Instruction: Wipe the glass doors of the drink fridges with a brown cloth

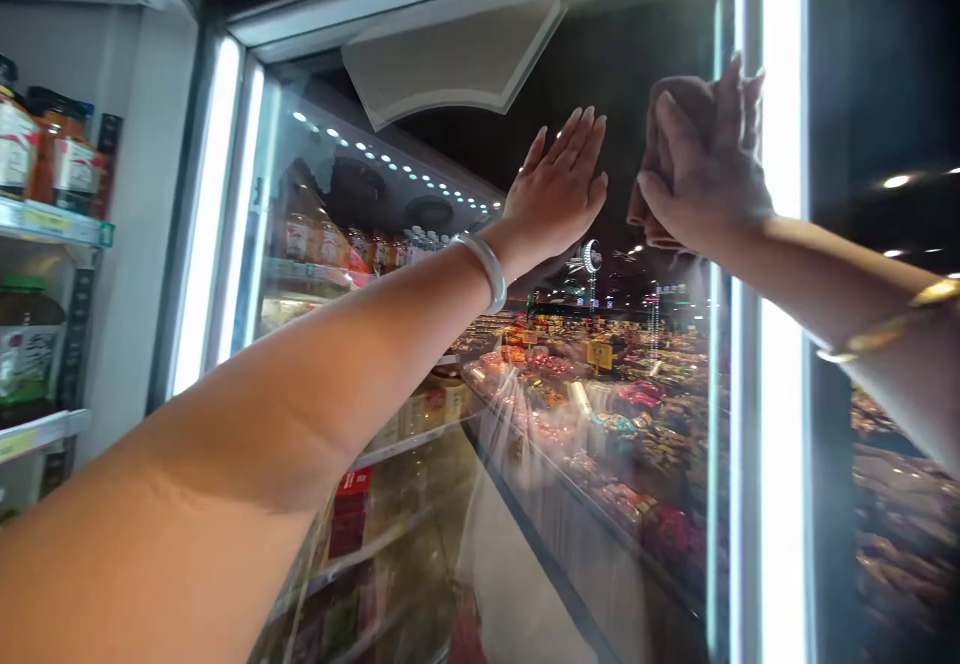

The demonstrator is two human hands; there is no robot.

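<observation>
A glass door (600, 194) with a lit frame stands in front of me. My left hand (559, 184), wearing a pale bangle (487, 269) on its wrist, is raised against the pane with its fingers stretched out and nothing in it. To the right, a folded brown cloth (660, 149) lies against the glass beside the frame. My right hand (709, 179) presses on this cloth, its fingers partly apart and some reaching past the cloth's edge. A gold bangle (885, 334) circles my right forearm.
Bright light strips (784, 344) run down both sides of the door. At left, open shelves (45, 224) hold bottles (75, 159) and a green-lidded jar (30, 334). A pale curved panel (457, 54) shows at the top of the glass. Colourful packaged goods (585, 424) appear in the pane.
</observation>
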